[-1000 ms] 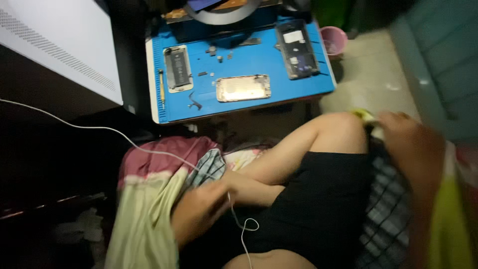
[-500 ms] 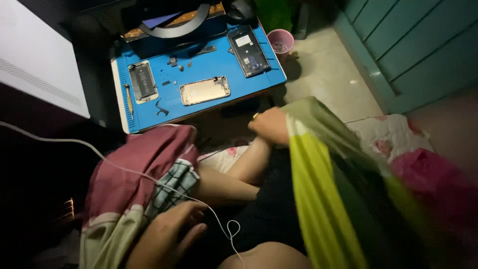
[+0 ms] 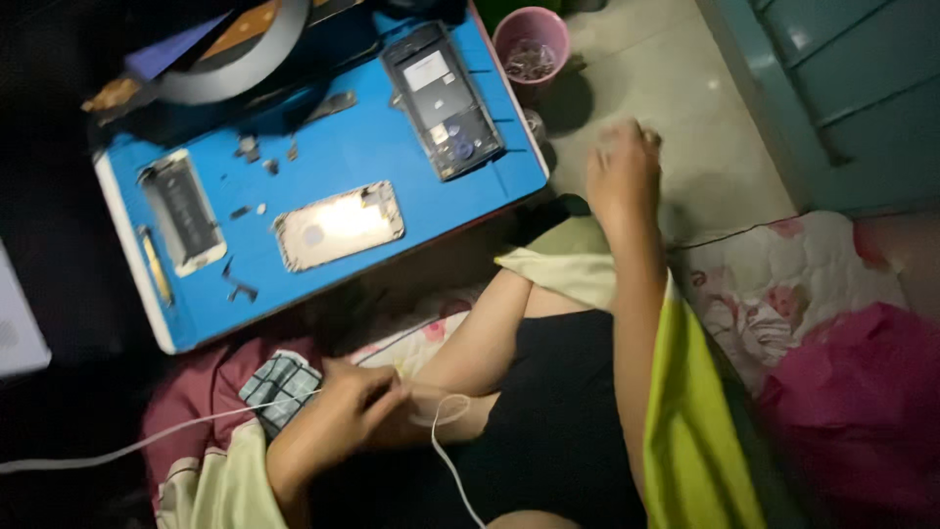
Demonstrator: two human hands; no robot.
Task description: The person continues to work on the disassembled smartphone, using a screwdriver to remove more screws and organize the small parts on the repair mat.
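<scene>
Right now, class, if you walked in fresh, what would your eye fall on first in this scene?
First the bright blue work mat at upper left, with a pale opened phone shell at its middle and a dark opened phone at its right end. Next the right hand, raised over the floor beside a pink cup. Lower down, the left hand rests by a thin white cable.

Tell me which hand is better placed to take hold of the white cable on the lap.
Left. The left hand already rests on the white cable at the lap, while the right hand is stretched out over the floor, well away from it.
</scene>
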